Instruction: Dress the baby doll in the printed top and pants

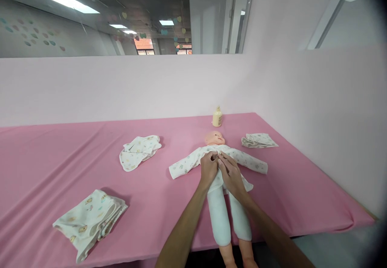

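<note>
A baby doll (215,138) lies on its back on the pink-covered table, its head toward the wall and its feet past the front edge. It wears a white patterned baby shirt (189,163) with the sleeves spread wide, and pale green trousers (219,215). At the chest of the shirt, my left hand (209,167) pinches the fabric near the front opening. My right hand (230,171) is beside it, fingers closed together on the same part of the shirt. The exact bit of cloth or fastener between my fingertips is hidden.
A cream pump bottle (217,117) stands behind the doll's head. Folded patterned cloth (259,140) lies to the right. On the left are a white patterned garment (140,151) and a folded cloth (90,219) near the front. Walls border the pink table (151,203) behind and right.
</note>
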Demonstrator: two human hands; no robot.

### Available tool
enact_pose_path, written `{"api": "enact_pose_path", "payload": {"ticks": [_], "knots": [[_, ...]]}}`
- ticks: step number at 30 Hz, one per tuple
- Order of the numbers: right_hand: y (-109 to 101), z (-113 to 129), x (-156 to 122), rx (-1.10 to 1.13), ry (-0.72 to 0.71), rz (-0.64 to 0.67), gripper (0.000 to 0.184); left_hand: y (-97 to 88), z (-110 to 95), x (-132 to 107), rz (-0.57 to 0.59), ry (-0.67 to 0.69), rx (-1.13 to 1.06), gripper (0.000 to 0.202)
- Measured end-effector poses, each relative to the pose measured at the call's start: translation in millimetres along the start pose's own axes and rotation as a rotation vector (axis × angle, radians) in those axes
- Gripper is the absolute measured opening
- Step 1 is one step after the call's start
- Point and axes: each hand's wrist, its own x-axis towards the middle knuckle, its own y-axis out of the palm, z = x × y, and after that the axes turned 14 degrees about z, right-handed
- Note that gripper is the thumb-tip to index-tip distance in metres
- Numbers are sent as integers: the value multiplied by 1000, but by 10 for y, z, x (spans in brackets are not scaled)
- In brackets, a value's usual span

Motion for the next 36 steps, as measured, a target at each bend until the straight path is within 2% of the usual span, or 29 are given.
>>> {"api": "enact_pose_path", "payload": {"ticks": [3, 6, 13, 16, 24, 32, 36], "knots": [[-21, 14, 2, 38, 25, 22, 44, -61, -16, 13, 97, -19, -126, 20], [-26, 26, -7, 38, 18, 39, 44, -112, -6, 28, 134, -43, -169, 22], [-42, 34, -41, -16, -28, 86, 45, -126, 18, 58, 115, -113, -171, 23], [-38, 26, -58, -59, -22, 68, 50, -117, 6, 65, 114, -114, -141, 24], [58, -36, -114, -351, 15, 8, 47, -64, 45, 73, 75, -97, 0, 28], [54, -11, -124, -409, 37, 35, 47, -84, 3, 48, 67, -69, -64, 27], [48, -10, -136, -401, 52, 2, 49, -103, 8, 36, 93, -73, -105, 31]]}}
